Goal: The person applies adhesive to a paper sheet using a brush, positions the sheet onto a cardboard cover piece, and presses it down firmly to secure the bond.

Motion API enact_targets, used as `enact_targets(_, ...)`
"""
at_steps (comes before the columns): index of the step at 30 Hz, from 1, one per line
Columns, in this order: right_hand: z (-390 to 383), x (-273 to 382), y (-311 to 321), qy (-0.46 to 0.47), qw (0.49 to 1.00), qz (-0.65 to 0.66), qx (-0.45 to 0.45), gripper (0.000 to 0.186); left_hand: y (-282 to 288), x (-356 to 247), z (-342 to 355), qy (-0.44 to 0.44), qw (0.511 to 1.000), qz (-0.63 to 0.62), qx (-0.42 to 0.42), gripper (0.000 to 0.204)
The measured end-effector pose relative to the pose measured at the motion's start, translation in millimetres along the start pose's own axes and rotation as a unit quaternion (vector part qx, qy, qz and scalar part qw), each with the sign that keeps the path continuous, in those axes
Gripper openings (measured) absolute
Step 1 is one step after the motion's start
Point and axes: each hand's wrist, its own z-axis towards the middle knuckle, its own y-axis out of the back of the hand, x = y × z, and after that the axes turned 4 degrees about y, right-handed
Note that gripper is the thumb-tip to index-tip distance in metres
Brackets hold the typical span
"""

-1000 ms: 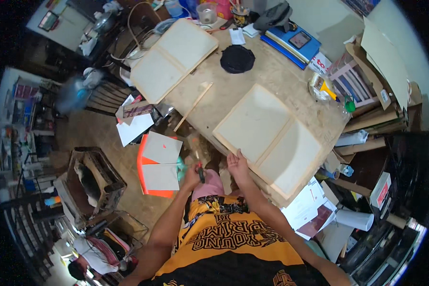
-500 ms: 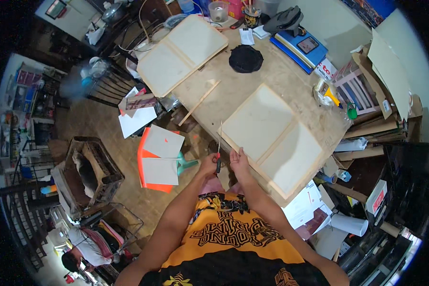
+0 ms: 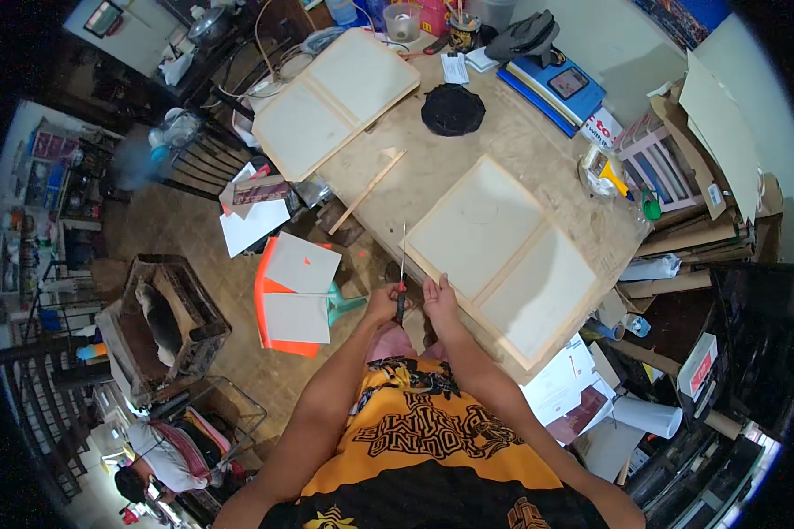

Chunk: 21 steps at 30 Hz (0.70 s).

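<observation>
Just below centre frame, left hand (image 3: pixel 382 306) and right hand (image 3: pixel 438 295) meet, both closed around the red-and-black handle of a thin pointed tool (image 3: pixel 401 273), likely an awl, though its tip is too small to read. Blade points up-frame along the near-left edge of the pale two-panel board (image 3: pixel 503 256) on the table (image 3: pixel 468 154). Judged step: readying the tool; next calls for setting the tip squarely on the board's edge.

Both hands (image 3: pixel 413 304) meet on a thin tool (image 3: pixel 401 278) at the near table edge (image 3: pixel 388 236); its blade points away from the grip over bare wood, open as far as a wooden strip (image 3: pixel 368 189); just right of the grip a framed panel (image 3: pixel 505 256) lies flat; far beyond, a black cap (image 3: pixel 453 109) and another panel (image 3: pixel 335 99) fill the surface.
</observation>
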Motion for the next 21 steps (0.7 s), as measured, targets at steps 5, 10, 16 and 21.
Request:
enact_targets(5,4,2,-1,-0.006,1.000,0.006,-0.004,0.031,-3,9,5,-0.031,0.999,0.036,-0.018,0.040)
enact_targets(10,1,-2,-3,-0.009,1.000,0.002,-0.016,0.030,1,24,11,-0.033,0.999,0.026,-0.021,0.041)
enact_targets(16,8,-8,0,0.005,1.000,-0.002,0.007,0.031,7,13,5,-0.037,0.999,0.011,-0.001,0.036)
enact_targets(21,9,0,21,0.010,0.999,0.007,0.033,0.035,13,-3,-7,0.030,0.988,-0.134,0.068,0.036)
